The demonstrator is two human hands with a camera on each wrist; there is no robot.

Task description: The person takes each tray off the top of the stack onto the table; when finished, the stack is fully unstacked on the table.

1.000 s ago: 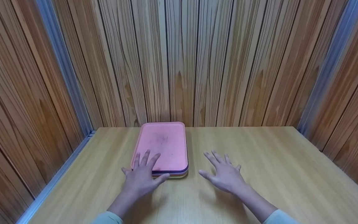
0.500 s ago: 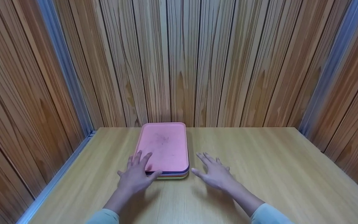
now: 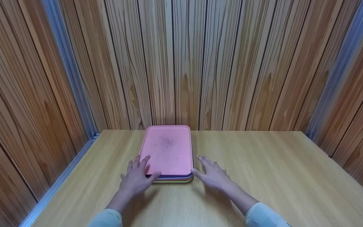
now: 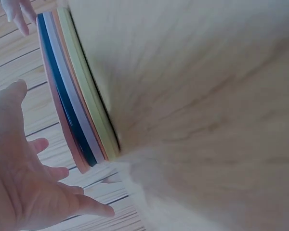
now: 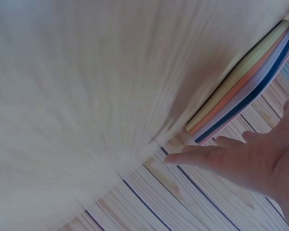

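Note:
A pink tray tops a stack of several trays lying flat on the table. In the left wrist view the stack's edges show pink, dark blue, lilac, orange and yellow-green layers. My left hand is at the stack's near left corner, fingers spread, overlapping the pink tray's edge in the head view. On the other side, my right hand has its fingers extended and its thumb tip right at the near right corner. The right wrist view shows that hand beside the layered edges, holding nothing.
The wooden table extends to the right of the stack and in front of it. Plank-patterned walls rise behind and on both sides. A metal rail runs along the table's left edge.
Both hands have shifted: the right hand moved left to the stack's near right corner, and the left hand moved slightly outward to the left corner. The tray stack stays in place.

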